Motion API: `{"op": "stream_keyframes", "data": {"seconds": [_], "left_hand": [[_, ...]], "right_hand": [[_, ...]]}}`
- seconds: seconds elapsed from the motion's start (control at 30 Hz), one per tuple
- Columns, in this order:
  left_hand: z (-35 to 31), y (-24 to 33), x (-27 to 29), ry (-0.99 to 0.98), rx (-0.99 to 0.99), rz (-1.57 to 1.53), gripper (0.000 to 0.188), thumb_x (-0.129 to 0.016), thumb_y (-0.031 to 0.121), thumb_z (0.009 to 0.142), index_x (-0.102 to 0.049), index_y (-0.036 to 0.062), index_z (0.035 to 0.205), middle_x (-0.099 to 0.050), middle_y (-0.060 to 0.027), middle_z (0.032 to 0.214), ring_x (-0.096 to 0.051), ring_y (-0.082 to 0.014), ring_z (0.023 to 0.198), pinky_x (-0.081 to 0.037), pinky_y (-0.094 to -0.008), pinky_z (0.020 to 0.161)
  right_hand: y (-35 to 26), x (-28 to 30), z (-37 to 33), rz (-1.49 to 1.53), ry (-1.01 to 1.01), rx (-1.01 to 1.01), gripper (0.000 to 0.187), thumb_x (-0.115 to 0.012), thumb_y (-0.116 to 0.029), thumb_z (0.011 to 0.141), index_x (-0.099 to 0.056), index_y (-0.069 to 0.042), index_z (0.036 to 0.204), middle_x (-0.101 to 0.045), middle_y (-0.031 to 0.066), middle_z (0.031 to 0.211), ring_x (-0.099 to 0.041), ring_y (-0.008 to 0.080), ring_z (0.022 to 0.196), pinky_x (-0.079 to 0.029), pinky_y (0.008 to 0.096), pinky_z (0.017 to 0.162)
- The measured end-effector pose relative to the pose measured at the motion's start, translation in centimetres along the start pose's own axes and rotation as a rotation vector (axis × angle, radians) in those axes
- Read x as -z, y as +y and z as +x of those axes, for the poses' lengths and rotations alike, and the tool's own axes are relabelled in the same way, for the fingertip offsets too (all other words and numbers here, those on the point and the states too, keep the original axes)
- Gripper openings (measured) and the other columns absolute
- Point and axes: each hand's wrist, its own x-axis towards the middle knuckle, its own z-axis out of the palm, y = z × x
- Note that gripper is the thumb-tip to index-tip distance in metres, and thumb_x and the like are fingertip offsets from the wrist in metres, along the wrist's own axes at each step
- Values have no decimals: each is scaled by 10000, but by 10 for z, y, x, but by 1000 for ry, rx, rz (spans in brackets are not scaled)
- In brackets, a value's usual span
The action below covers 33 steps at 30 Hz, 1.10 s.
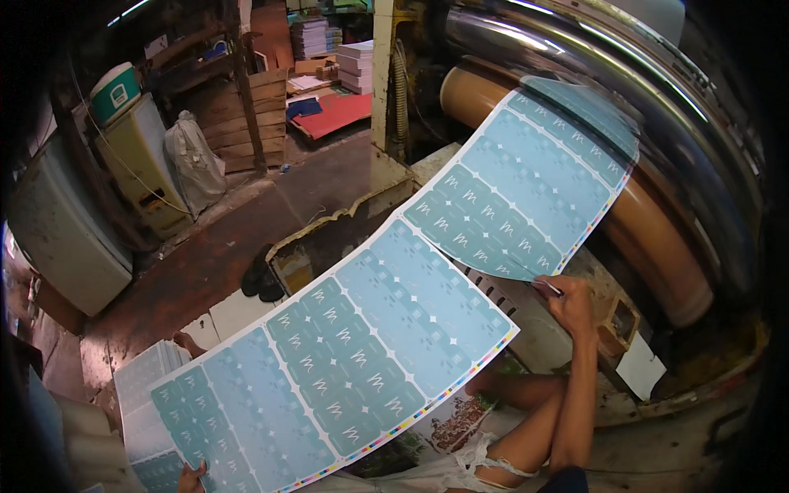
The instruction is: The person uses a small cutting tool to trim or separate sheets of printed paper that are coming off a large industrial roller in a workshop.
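Note:
A large printed sheet point(345, 353), teal and pale blue with a colour-bar margin, stretches diagonally across my lap. My left hand point(191, 476) pinches its lower left edge, thumb on top. Another printed sheet point(493, 197) of the same pattern hangs from the rollers, its lower edge curling behind the first. At that sheet's lower right corner, my right hand point(571, 304) is closed on a slim, pen-like tool point(549, 287), its tip at the paper edge. The tool's exact kind is too small to tell.
A machine with a shiny metal roller point(526, 37) and brown rollers point(666, 246) stands at the right. A stack of printed sheets point(152, 366) lies at the lower left, beside a brown shape I cannot make out. Black sandals point(261, 283) sit on the floor. A wooden box point(620, 323) is near my right wrist.

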Motion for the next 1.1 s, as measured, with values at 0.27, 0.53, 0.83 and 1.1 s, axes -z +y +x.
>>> {"op": "stream_keyframes", "data": {"seconds": [0.27, 0.53, 0.83, 1.1], "left_hand": [[-16, 71, 15, 53, 56, 58, 532, -652, -26, 847, -423, 11, 1327, -600, -85, 1150, -599, -238, 934, -519, -352, 830], [106, 39, -113, 101, -35, -59, 452, -691, -28, 821, -491, -76, 1223, -636, -144, 1061, -622, -246, 907, -530, -365, 777], [216, -34, -68, 104, -337, 233, 712, -792, 89, 733, -419, -51, 1323, -606, -154, 1144, -607, -273, 957, -498, -385, 839], [195, -108, -130, 455, -317, 1232, 1494, -891, 294, 567, 331, 71, 1398, -474, -324, 1261, -529, -410, 1121, -489, -480, 899]], "right_hand": [[-11, -3, 7, 115, -87, -166, 229, -627, 21, 746, -727, -28, 946, -676, 207, 854, -672, 318, 709, -508, 345, 646], [-63, -75, -38, 133, -100, -94, 186, -649, -39, 774, -725, -25, 943, -672, 218, 846, -678, 304, 714, -509, 344, 660], [-240, -74, -72, 88, -100, -106, 194, -627, -10, 780, -718, 5, 951, -686, 210, 841, -682, 310, 715, -518, 344, 675], [-295, -75, -111, 178, -151, -37, 335, -560, -2, 720, -703, -32, 1022, -692, 182, 895, -685, 305, 768, -526, 351, 699]]}}
